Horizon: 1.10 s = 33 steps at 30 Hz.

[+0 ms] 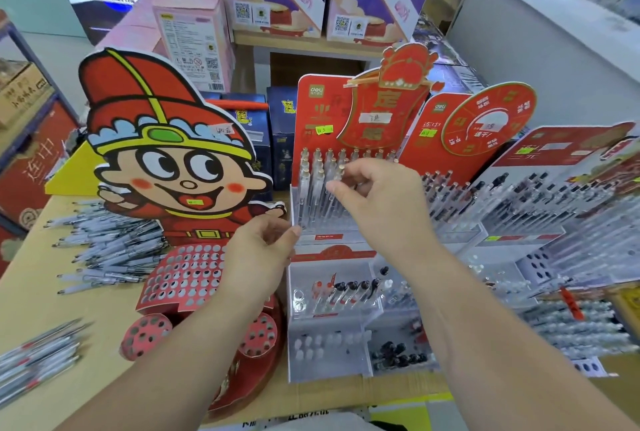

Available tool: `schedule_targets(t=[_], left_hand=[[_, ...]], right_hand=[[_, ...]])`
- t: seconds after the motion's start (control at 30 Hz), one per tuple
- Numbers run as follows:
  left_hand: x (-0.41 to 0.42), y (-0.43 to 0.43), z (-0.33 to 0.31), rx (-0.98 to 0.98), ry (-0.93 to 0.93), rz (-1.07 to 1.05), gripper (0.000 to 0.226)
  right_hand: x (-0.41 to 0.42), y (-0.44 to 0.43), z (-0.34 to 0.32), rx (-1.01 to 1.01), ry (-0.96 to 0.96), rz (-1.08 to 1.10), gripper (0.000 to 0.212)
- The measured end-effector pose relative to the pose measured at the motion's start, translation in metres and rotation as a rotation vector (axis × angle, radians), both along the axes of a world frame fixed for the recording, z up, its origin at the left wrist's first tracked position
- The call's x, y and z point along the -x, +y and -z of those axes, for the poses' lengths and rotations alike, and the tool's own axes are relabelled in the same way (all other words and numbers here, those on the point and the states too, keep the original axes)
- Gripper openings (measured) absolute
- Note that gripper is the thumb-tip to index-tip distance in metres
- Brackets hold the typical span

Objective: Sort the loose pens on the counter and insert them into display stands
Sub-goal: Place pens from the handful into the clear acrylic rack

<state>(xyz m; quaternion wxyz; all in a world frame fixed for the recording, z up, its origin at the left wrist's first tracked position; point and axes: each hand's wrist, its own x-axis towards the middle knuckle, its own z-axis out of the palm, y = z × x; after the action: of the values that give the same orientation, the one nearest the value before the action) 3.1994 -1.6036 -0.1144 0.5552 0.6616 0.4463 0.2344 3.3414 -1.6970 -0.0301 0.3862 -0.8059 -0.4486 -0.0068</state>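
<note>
Centre frame: right hand (375, 196) pinches one clear gold-tipped pen (329, 206) in red display stand (311, 112); left hand (261, 254) loosely curled, empty.

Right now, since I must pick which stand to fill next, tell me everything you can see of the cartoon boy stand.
The cartoon boy stand looks like printed cardboard: a grinning face under a red hat with yellow bands, upright on the wooden counter. Below it is a red tray pierced with round holes, seemingly without pens, and two round holed feet. Loose pens lie at its left; the left hand is before its right side, contact unclear.
</note>
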Motion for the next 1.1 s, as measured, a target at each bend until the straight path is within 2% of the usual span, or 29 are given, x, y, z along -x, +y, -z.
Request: schedule_targets(t=[0.23,0.5,0.7,0.93,1.1], left_hand=[[-0.001,0.002,0.005,0.038,-0.045,0.0,0.005],[0.0,0.005,0.008,0.01,-0.022,0.003,0.006],[0.001,0.002,0.009,0.026,-0.026,-0.011,0.004],[0.027,-0.013,-0.003,0.068,-0.061,-0.039,0.009],[0.068,-0.011,0.002,0.019,0.036,-0.19,0.008]], right_hand=[[0.003,0.007,0.007,0.125,-0.03,0.058,0.02],[0.006,0.01,0.007,0.13,-0.007,0.06,0.017],[0.009,0.009,0.014,0.116,-0.04,0.051,0.024],[0.013,-0.024,0.032,-0.125,0.15,0.012,0.013],[0.03,-0.028,0.053,-0.12,0.227,-0.133,0.013]])
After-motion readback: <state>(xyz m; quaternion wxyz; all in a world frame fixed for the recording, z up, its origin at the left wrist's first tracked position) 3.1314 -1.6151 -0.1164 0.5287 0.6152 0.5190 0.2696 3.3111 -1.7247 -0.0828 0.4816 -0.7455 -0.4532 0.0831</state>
